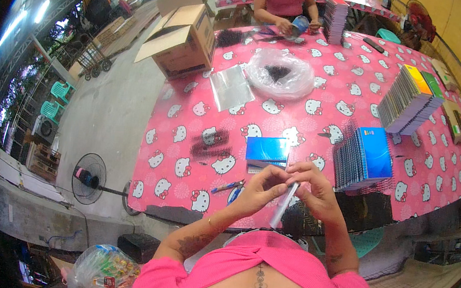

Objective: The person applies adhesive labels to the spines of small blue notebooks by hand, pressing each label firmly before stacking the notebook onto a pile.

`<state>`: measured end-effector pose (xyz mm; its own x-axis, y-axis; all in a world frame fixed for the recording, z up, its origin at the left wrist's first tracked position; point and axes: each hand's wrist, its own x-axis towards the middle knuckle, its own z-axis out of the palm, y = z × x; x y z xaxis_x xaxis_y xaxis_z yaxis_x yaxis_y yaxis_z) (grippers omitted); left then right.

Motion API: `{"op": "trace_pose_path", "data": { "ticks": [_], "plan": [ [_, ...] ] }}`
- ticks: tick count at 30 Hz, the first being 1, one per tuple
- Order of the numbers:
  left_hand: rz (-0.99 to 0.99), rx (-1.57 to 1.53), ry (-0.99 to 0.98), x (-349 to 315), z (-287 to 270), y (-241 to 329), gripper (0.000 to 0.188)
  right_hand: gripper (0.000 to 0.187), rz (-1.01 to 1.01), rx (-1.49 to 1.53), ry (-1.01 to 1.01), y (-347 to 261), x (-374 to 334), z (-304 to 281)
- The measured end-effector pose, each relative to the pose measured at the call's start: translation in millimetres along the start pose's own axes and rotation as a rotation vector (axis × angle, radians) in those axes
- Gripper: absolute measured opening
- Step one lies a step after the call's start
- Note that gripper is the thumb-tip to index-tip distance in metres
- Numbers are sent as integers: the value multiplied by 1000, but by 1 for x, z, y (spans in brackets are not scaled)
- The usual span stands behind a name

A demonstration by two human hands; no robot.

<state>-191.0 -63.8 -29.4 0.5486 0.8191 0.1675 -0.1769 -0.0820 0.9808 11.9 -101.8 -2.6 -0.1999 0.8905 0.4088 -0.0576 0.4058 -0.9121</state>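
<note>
Between my two hands is a thin white notebook (283, 206), seen nearly edge-on and held upright over the table's near edge. My left hand (263, 191) grips it from the left, and the fingers of my right hand (315, 191) pinch its upper end. Just beyond lie a few blue-covered notebooks (267, 148). Left of them, loose black binding coils (211, 145) are spread on the cloth. Pliers with blue handles (235, 194) and a pen-like tool (227, 187) rest near my left hand. To the right stands a stack of blue spiral notebooks (373, 153).
A pink patterned cloth (188, 120) covers the table. Farther off are clear plastic sleeves (232, 88), a plastic bag holding black coils (280, 76), an open cardboard box (182, 38) and yellow and green notebook stacks (412, 98). Another person (283, 3) works across the table. A fan (89, 178) stands left.
</note>
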Motion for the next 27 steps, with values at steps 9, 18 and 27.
{"op": "trace_pose_path", "data": {
  "ticks": [9,18,27],
  "plan": [
    [2,1553,66,-104,-96,-89,49,16,182,-1032,0,69,-30,19],
    [-620,-194,226,-72,-40,-75,35,19,205,-1048,35,89,-33,30],
    [-623,-142,190,-54,-23,-68,34,19,199,-1045,41,86,-31,31]
  ]
}}
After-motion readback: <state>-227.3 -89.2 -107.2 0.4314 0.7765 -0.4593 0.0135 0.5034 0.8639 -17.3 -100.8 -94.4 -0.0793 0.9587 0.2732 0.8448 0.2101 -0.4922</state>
